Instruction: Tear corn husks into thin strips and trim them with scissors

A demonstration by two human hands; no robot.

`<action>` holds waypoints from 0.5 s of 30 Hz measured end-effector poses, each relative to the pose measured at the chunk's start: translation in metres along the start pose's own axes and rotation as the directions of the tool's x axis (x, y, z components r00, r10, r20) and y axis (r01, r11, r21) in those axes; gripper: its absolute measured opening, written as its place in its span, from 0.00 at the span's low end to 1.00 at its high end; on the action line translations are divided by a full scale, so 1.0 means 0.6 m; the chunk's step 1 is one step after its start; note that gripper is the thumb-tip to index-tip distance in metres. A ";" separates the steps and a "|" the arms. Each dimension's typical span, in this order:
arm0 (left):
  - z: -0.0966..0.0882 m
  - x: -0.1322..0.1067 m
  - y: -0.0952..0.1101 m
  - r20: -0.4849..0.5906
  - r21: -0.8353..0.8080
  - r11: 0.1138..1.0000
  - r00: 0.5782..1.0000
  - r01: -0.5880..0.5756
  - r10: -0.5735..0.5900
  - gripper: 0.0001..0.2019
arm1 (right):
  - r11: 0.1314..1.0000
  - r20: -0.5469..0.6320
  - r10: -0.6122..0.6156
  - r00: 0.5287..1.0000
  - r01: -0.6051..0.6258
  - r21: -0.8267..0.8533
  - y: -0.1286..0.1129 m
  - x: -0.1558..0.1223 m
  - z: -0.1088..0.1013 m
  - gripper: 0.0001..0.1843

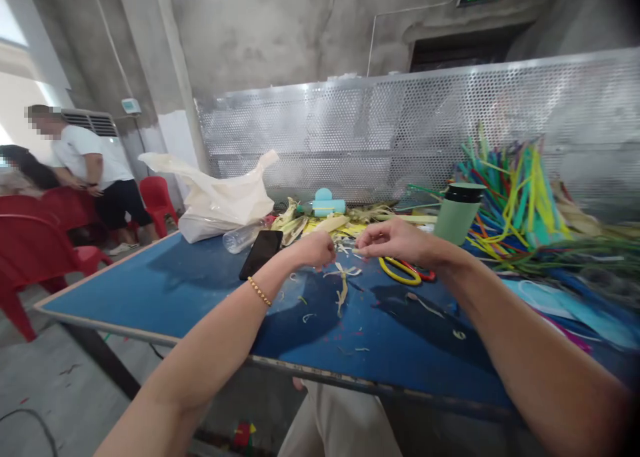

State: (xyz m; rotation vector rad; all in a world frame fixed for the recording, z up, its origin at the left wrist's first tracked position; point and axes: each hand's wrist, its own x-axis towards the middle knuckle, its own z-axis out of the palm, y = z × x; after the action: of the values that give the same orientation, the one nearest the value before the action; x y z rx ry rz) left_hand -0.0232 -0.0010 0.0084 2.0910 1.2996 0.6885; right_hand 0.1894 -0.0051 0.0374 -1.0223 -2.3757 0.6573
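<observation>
My left hand point(319, 248) is closed, with its fingers curled together just above the blue table point(195, 290). Opposite it, my right hand point(385, 239) pinches thumb and forefinger together, and something thin and pale shows at the fingertips, too small to name. A gap separates the two hands. Below them lies a small tied figure of pale husk-like strips point(343, 280), touched by neither hand. Scissors point(400, 271) with a yellow handle rest under my right hand, next to a red handle. Tiny pale scraps point(309, 318) are scattered nearby.
On the left lie a phone point(261, 252), a clear plastic bottle point(244, 237) and a white plastic bag point(225, 207). A green cup point(458, 216), coloured strips point(530, 197) and blue masks point(575, 304) crowd the right. Pale husks point(325, 226) line the back. A person stands by red chairs point(45, 237).
</observation>
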 end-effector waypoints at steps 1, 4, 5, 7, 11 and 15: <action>-0.002 -0.001 -0.003 0.071 -0.007 0.999 0.997 0.033 -0.032 0.08 | 0.998 0.056 -0.033 0.998 0.036 -0.043 0.000 -0.001 0.000 0.07; -0.003 -0.002 -0.011 0.171 -0.014 0.997 0.983 0.075 -0.071 0.06 | 0.978 0.148 -0.088 0.985 0.114 -0.177 0.001 0.002 0.012 0.07; -0.003 -0.001 -0.012 0.183 -0.021 0.997 0.981 0.077 -0.072 0.06 | 0.971 0.165 -0.083 0.983 0.117 -0.208 0.001 0.004 0.019 0.07; -0.002 0.001 -0.013 0.184 -0.038 0.997 0.981 0.070 -0.062 0.05 | 0.964 0.176 -0.042 0.984 0.086 -0.251 0.003 0.008 0.033 0.06; -0.004 -0.002 -0.001 0.028 0.009 1.000 0.999 -0.020 0.020 0.05 | 0.962 0.086 0.015 0.996 0.009 -0.272 0.006 0.013 0.048 0.05; -0.008 -0.010 0.022 -0.165 -0.075 0.990 0.980 -0.122 0.109 0.15 | 0.969 -0.118 -0.017 0.993 -0.013 -0.248 0.004 0.011 0.030 0.04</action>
State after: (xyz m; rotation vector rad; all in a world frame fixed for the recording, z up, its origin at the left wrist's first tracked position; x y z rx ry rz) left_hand -0.0209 -0.0102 0.0201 2.0899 1.2168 0.9633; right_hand 0.1761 -0.0028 0.0237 -1.1274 -2.3941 0.2917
